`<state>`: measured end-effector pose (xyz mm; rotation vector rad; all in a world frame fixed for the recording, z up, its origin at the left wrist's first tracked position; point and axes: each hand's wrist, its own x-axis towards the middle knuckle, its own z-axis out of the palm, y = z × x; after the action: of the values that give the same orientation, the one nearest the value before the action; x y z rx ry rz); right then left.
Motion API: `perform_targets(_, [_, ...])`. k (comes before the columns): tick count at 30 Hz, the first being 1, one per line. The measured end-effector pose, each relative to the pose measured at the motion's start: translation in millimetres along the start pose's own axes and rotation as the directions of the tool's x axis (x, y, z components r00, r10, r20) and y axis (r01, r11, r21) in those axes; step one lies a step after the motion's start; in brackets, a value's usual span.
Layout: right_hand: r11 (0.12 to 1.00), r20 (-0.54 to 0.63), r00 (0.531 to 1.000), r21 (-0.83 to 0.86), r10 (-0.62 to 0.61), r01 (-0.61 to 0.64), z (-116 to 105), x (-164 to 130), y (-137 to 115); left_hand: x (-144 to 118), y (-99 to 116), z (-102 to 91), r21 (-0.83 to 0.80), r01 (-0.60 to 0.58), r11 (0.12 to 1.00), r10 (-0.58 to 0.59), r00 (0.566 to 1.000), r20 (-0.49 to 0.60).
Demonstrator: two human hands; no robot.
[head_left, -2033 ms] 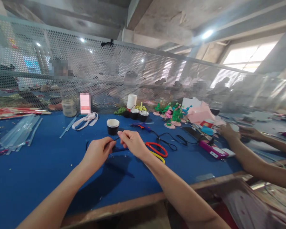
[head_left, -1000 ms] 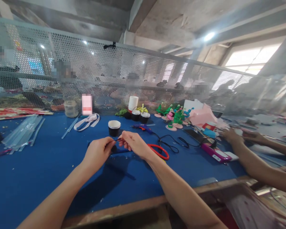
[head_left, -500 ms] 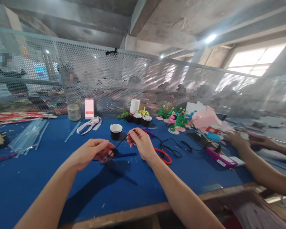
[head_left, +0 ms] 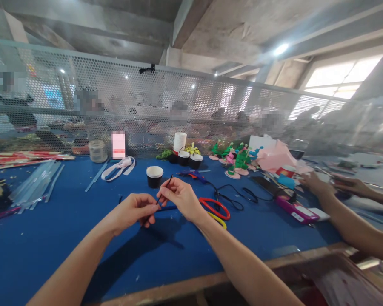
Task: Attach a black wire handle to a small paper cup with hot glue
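Note:
A thin black stem [head_left: 160, 197], like a wire or pipe cleaner, runs between my two hands. My left hand [head_left: 143, 208] pinches its lower end between thumb and fingers. My right hand [head_left: 175, 191] pinches it higher up, close to the left fingertips, and its tip sticks out above. Just behind my hands stands a black cup [head_left: 153, 178] with a white inside. Below my fingers lies a dark blue stick [head_left: 170, 208], partly hidden by them. Red [head_left: 221, 206] and yellow [head_left: 219, 219] curved pieces lie beside my right wrist.
Farther back stand black cups with handles [head_left: 196, 160], stacked white cups [head_left: 180, 141] and green figures [head_left: 241, 159]. A corded blue glue gun [head_left: 193, 174] lies right of centre. Clear strips [head_left: 35, 187] and a jar [head_left: 98, 151] are left. A co-worker's arm [head_left: 341, 221] reaches in at right.
My hands have come together along the black stem, the left moving right and the right slightly left. The yellow curved piece and the glue gun's front now show.

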<state>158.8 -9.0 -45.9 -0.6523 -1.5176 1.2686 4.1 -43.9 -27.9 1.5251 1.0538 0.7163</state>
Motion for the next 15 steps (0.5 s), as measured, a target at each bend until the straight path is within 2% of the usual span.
perform_targets(4, [0.999, -0.001, 1.000, -0.035, 0.021, -0.021, 1.3, 0.3, 1.2, 1.3, -0.5, 1.4, 0.030, -0.007, 1.000, 0.008, 1.000, -0.023])
perform_targets(10, [0.997, -0.054, 0.998, -0.073, -0.016, 0.012, 2.9, 0.4, 4.1, 3.3, -3.0, 3.3, 0.072, -0.015, 0.997, 0.019, 0.999, -0.051])
perform_targets(15, [0.994, 0.008, 1.000, -0.112, 0.000, 0.001, 4.7, -2.6, 3.5, 4.7, -4.5, 5.3, 0.053, -0.010, 0.999, 0.012, 0.999, -0.042])
